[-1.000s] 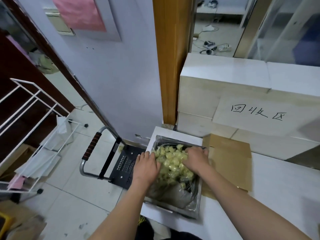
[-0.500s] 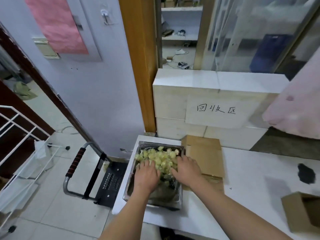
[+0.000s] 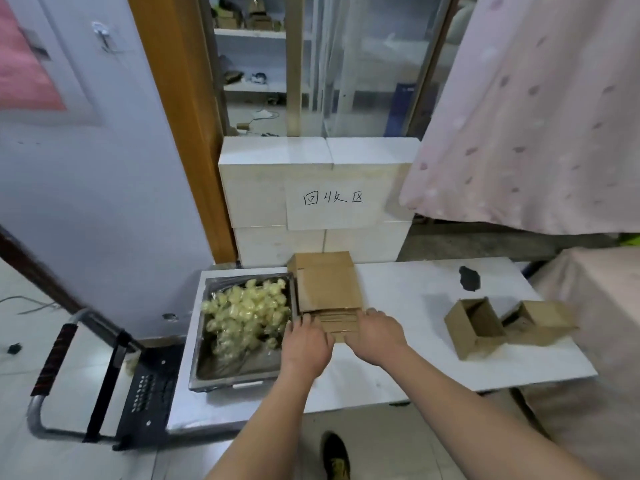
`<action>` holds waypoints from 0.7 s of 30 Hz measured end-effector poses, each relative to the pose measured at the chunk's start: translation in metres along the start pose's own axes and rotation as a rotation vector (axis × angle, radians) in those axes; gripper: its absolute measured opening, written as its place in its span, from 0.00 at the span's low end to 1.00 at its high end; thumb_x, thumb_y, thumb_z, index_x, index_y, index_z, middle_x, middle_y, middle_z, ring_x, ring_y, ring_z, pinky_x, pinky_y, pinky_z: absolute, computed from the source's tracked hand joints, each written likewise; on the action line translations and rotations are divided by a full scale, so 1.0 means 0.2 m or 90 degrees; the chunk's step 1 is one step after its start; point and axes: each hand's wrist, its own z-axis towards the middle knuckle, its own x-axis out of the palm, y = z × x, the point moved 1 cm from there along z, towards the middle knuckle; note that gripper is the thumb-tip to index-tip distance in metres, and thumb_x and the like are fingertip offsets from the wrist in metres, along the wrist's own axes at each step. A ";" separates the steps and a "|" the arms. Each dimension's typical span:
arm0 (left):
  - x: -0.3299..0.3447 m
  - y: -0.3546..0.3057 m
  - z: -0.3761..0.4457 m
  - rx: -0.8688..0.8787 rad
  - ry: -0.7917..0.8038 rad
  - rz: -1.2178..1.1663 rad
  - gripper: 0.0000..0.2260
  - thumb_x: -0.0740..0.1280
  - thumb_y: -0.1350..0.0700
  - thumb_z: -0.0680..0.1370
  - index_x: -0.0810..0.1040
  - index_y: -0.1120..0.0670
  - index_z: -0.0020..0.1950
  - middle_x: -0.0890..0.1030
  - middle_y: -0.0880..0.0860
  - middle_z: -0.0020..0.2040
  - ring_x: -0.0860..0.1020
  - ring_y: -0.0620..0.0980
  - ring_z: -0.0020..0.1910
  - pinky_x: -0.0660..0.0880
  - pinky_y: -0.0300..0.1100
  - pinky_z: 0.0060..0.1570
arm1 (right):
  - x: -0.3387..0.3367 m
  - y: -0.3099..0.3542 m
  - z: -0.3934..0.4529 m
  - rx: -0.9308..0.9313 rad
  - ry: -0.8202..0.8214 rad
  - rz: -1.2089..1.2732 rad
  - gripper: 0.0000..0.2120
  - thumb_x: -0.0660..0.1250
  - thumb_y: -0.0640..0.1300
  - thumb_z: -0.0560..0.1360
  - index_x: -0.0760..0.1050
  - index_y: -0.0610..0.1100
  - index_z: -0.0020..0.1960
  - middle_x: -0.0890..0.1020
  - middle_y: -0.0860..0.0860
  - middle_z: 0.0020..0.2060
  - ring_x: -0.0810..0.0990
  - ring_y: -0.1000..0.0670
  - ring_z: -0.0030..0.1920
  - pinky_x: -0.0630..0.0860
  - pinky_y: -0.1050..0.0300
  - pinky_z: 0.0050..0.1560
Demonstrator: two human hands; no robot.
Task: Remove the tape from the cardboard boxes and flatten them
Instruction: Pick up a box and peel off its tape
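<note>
Your flattened boxes (image 3: 327,289) lie in a stack at the far left of the desk (image 3: 408,306), just right of the metal tray (image 3: 207,372) and touching its right wall, with the stack's far end close to the desk's back edge. Your right hand (image 3: 375,332) rests palm down on the near end of the stack, fingers fairly straight and spread over the cardboard, so that grip is open. Your left hand (image 3: 306,344) sits at the stack's near left corner, beside the tray wall; its fingers point forward and look loosely extended, holding nothing that you can see, though motion blur softens them. Two boxes not yet flattened stand near the desk's right edge: an open box (image 3: 472,329) tipped with its mouth upward, and just right of it a second box (image 3: 540,322), the two touching or nearly so. A dark patch (image 3: 469,278) marks the desk toward its far right corner. The tray holds a heap of pale yellow tape wads (image 3: 247,315) over a clear plastic liner. Behind the desk white blocks (image 3: 277,181) are stacked, bearing a handwritten paper sign (image 3: 334,202). A folded hand cart (image 3: 104,386) stands on the floor off the desk's left edge, and a pink dotted cloth (image 3: 536,116) hangs at the right.
</note>
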 end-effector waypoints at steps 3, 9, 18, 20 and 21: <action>0.00 -0.18 0.00 0.046 -0.009 0.011 0.21 0.51 0.47 0.83 0.71 0.57 0.70 0.72 0.56 0.67 0.69 0.57 0.67 0.62 0.51 0.71 | -0.01 -0.15 -0.09 0.032 -0.010 0.000 0.24 0.57 0.57 0.79 0.68 0.43 0.70 0.75 0.45 0.62 0.74 0.44 0.61 0.70 0.51 0.56; 0.02 -0.50 -0.01 0.132 -0.004 0.035 0.21 0.51 0.47 0.84 0.70 0.56 0.70 0.72 0.56 0.67 0.69 0.57 0.67 0.63 0.51 0.71 | -0.01 -0.45 -0.23 0.098 -0.036 0.018 0.27 0.55 0.61 0.80 0.66 0.43 0.71 0.75 0.44 0.63 0.74 0.43 0.62 0.71 0.49 0.58; 0.09 -1.11 0.13 0.221 0.010 0.103 0.23 0.49 0.47 0.85 0.66 0.57 0.74 0.71 0.57 0.69 0.68 0.58 0.68 0.63 0.52 0.71 | 0.02 -1.08 -0.34 0.185 -0.046 0.075 0.26 0.56 0.61 0.80 0.67 0.44 0.70 0.75 0.44 0.63 0.74 0.43 0.62 0.75 0.50 0.55; 0.12 -1.29 0.16 0.230 0.017 0.110 0.22 0.48 0.47 0.85 0.67 0.57 0.73 0.71 0.58 0.69 0.68 0.58 0.68 0.62 0.53 0.71 | 0.03 -1.26 -0.35 0.193 -0.049 0.085 0.25 0.57 0.60 0.79 0.68 0.44 0.68 0.75 0.44 0.63 0.74 0.43 0.62 0.74 0.50 0.57; 0.14 -1.38 0.18 0.233 0.022 0.111 0.22 0.49 0.47 0.85 0.67 0.57 0.73 0.70 0.58 0.70 0.68 0.58 0.68 0.62 0.53 0.72 | 0.04 -1.35 -0.35 0.195 -0.054 0.094 0.24 0.57 0.59 0.79 0.68 0.44 0.67 0.75 0.44 0.63 0.75 0.43 0.62 0.73 0.51 0.57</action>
